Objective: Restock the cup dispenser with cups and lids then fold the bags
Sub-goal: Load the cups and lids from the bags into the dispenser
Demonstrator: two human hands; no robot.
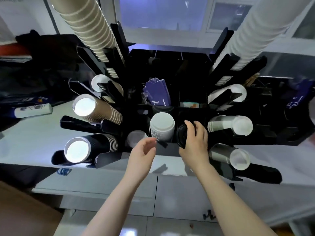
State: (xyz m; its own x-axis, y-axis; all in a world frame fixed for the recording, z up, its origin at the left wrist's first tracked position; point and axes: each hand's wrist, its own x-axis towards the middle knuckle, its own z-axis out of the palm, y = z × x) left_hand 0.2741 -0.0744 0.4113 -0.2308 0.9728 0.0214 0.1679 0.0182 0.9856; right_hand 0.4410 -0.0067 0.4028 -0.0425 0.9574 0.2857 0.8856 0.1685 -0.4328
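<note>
Our right hand (194,142) clamps black lids (182,136) – light, slippery, best gripped by the rims – left hand (144,150) fingers apart

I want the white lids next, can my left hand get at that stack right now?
Probably yes: the left hand is open, holds nothing, and sits just below the white lids with nothing between.

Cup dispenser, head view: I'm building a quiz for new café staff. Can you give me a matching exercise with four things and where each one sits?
Things:
1. black lids
2. white lid stack
3. brown cup stack
4. purple sleeves

Places:
A. middle compartment, behind the lids
B. in the right hand
C. left side, above the black cup stack
D. front centre, beyond the left hand

Pairs: 1-B, 2-D, 3-C, 4-A
</note>
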